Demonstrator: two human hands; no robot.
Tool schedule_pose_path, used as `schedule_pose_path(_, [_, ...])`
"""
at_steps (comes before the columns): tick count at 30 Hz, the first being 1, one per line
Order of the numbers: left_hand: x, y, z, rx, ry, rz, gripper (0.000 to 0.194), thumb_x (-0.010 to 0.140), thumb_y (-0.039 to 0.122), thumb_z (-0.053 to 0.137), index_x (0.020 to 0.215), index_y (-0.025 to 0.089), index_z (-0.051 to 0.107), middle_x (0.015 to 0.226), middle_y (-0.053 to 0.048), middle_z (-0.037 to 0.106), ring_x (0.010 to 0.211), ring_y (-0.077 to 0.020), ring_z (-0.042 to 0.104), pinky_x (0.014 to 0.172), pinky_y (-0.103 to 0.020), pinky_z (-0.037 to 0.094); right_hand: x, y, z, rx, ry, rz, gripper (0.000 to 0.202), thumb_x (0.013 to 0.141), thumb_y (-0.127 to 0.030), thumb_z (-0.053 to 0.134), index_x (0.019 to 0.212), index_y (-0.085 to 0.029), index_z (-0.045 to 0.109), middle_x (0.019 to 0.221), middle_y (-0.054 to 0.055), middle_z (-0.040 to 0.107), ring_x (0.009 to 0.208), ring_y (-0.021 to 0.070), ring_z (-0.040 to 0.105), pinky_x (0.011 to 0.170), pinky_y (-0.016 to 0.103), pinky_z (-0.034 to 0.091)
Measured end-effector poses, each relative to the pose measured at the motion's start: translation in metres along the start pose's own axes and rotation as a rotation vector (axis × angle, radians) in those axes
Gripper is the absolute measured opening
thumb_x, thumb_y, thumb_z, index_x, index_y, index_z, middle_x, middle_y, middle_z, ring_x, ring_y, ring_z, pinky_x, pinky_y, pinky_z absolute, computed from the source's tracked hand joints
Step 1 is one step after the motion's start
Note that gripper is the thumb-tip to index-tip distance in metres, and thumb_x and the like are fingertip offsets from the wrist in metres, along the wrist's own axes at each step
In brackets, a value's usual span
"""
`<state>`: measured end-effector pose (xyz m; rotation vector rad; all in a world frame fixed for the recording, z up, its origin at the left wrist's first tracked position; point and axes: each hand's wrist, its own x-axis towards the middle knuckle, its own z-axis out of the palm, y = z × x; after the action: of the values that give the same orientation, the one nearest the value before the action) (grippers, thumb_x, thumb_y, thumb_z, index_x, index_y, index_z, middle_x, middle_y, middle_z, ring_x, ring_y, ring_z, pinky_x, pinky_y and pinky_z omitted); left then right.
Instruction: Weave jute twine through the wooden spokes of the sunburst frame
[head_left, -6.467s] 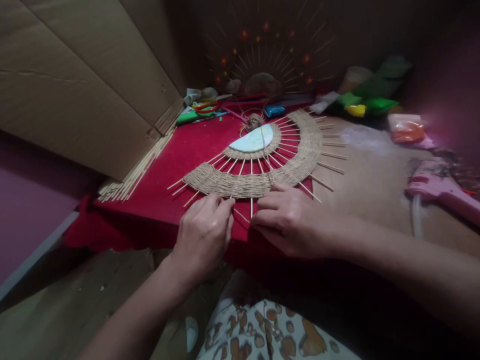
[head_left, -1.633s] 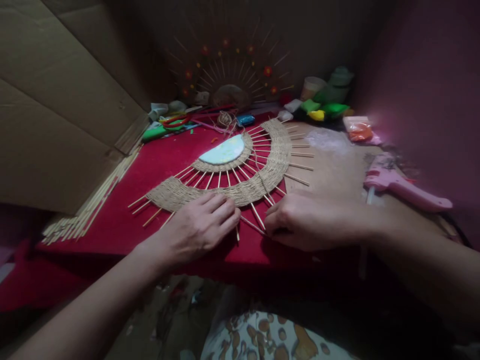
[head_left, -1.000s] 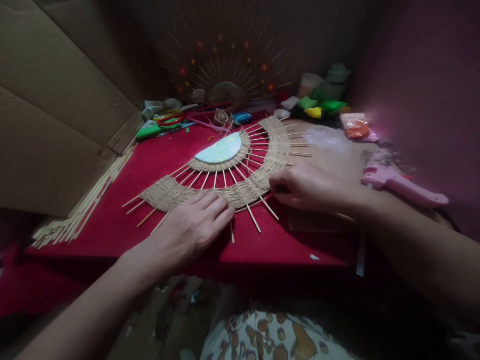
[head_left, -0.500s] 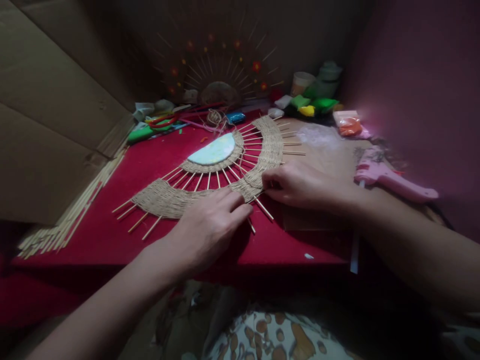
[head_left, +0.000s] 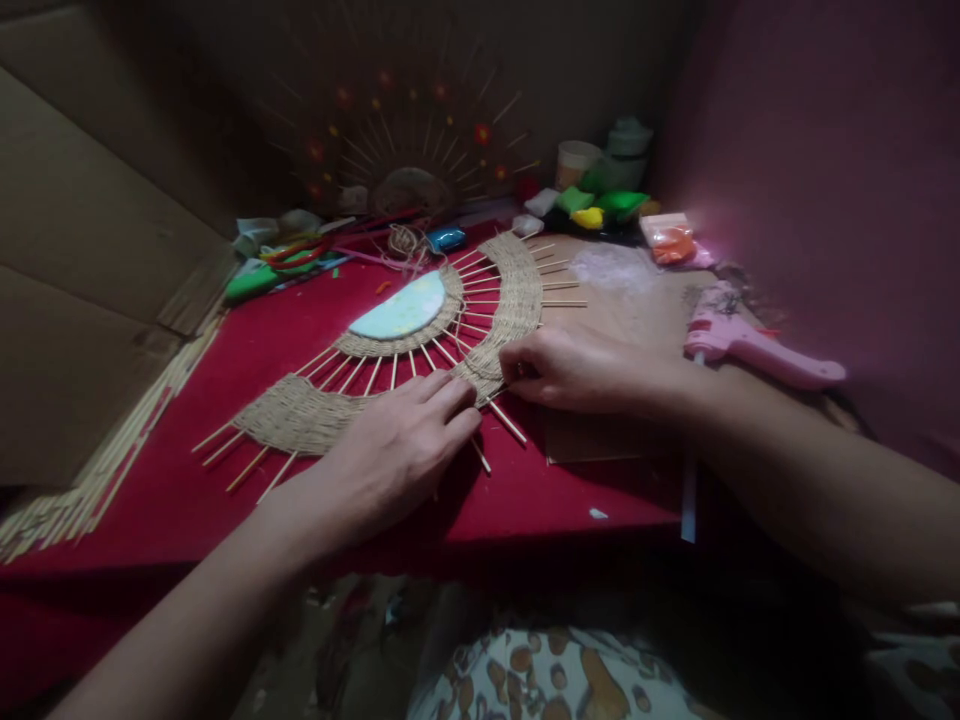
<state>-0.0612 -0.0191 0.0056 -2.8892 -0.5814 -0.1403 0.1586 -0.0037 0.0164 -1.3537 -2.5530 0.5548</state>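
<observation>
A half-circle weaving of twine on thin sticks [head_left: 519, 290] lies on the red tabletop, its stick ends poking out past the outer band. At its centre sits a pale blue half-disc [head_left: 405, 306] with yellowish specks. My left hand [head_left: 409, 425] rests over the near part of the outer band, fingers curved onto it and thumb by its lower edge. Just right of that, my right hand [head_left: 559, 365] is closed in a pinch at the band, where a loose strand of twine [head_left: 480, 374] runs to its fingertips. The fingertips themselves are partly hidden.
A pink glue gun [head_left: 765, 345] lies right, beside a cardboard sheet [head_left: 622, 300]. Loose sticks [head_left: 120, 450] lie along the left edge. Scissors [head_left: 300, 255], a twine ball [head_left: 403, 241] and coloured clay packs [head_left: 587, 217] sit at the back, before a decorated sunburst piece [head_left: 412, 185].
The whole view has shifted, so the table and its things appear slightly further left. Both hands keep their places on the weaving, with hardly any visible movement.
</observation>
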Motion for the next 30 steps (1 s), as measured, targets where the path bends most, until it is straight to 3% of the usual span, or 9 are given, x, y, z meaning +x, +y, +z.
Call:
schedule_pose_path(4, [0.006, 0.001, -0.002, -0.095, 0.034, -0.03, 0.023, 0.093, 0.013, 0.038, 0.099, 0.012, 0.06, 0.097, -0.01, 0.058, 0.083, -0.0175, 0.051, 0.072, -0.031, 0.047, 0.001, 0.002, 0.001, 0.017, 0.013, -0.02, 0.008, 0.076, -0.015, 0.053, 0.072, -0.017, 0.06, 0.065, 0.0, 0.057, 0.058, 0.0092, 0.042, 0.055, 0.025, 0.028])
schedule_pose_path(12, [0.027, -0.004, 0.008, 0.148, 0.075, 0.119, 0.021, 0.09, 0.012, 0.044, 0.102, 0.009, 0.061, 0.111, -0.016, 0.058, 0.095, -0.0235, 0.054, 0.08, -0.037, 0.048, 0.002, 0.006, 0.002, 0.043, -0.006, -0.047, 0.014, 0.075, -0.014, 0.051, 0.076, -0.017, 0.064, 0.068, 0.002, 0.061, 0.058, 0.0102, 0.046, 0.055, 0.025, 0.03])
schedule_pose_path(22, [0.023, -0.007, 0.011, 0.241, 0.219, 0.152, 0.024, 0.091, 0.01, 0.04, 0.095, 0.005, 0.063, 0.099, -0.017, 0.062, 0.089, -0.0245, 0.054, 0.079, -0.038, 0.05, -0.009, 0.007, -0.039, 0.05, -0.262, 0.043, 0.013, 0.074, -0.014, 0.056, 0.07, -0.016, 0.068, 0.055, -0.002, 0.059, 0.052, 0.0094, 0.046, 0.052, 0.024, 0.03])
schedule_pose_path(30, [0.019, -0.01, 0.012, 0.179, 0.222, 0.119, 0.022, 0.092, 0.012, 0.041, 0.096, 0.006, 0.062, 0.098, -0.016, 0.062, 0.088, -0.0234, 0.054, 0.077, -0.037, 0.051, -0.012, 0.0, -0.037, -0.012, -0.405, 0.082, 0.014, 0.076, -0.015, 0.058, 0.068, -0.016, 0.07, 0.051, -0.004, 0.056, 0.047, 0.0072, 0.04, 0.05, 0.024, 0.028])
